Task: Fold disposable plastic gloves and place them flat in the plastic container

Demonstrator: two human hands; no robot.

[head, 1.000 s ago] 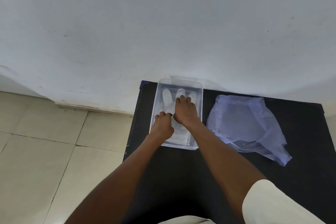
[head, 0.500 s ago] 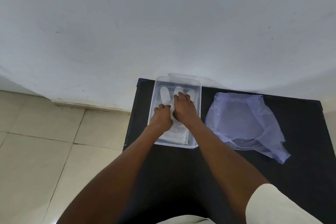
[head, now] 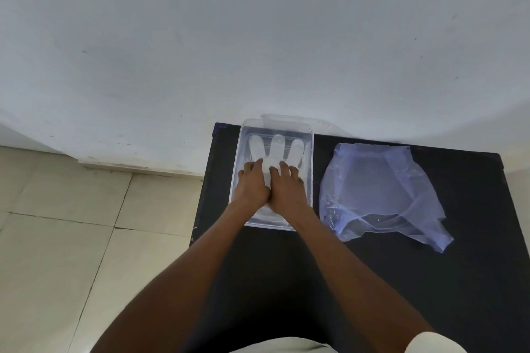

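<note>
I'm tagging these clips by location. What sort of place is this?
Probably a plain indoor room, home or workroom: a black table against a bare white wall, with a tiled floor.

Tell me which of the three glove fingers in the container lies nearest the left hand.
The leftmost glove finger: its base runs to the left hand. The middle finger and right finger lie above the right hand.

Gloves (head: 276,149) in container (head: 309,169), bag (head: 372,189) right.
</note>
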